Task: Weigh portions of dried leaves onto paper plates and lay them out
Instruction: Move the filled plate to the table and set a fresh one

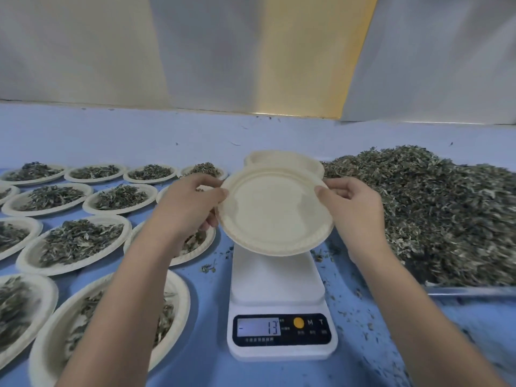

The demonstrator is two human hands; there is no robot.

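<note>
An empty cream paper plate (275,216) is held tilted above the white digital scale (279,286), not resting on it. My left hand (187,202) grips its left rim and my right hand (353,203) grips its right rim. The scale's display (258,327) reads minus 13. Behind the held plate sits a stack of empty plates (284,160). A big heap of dried green leaves (435,210) lies to the right on a metal tray (472,290).
Several paper plates filled with dried leaves (75,241) are laid in rows on the blue table (363,344) to the left, some under my left forearm. Loose leaf crumbs lie around the scale. A pale wall (251,51) closes the back.
</note>
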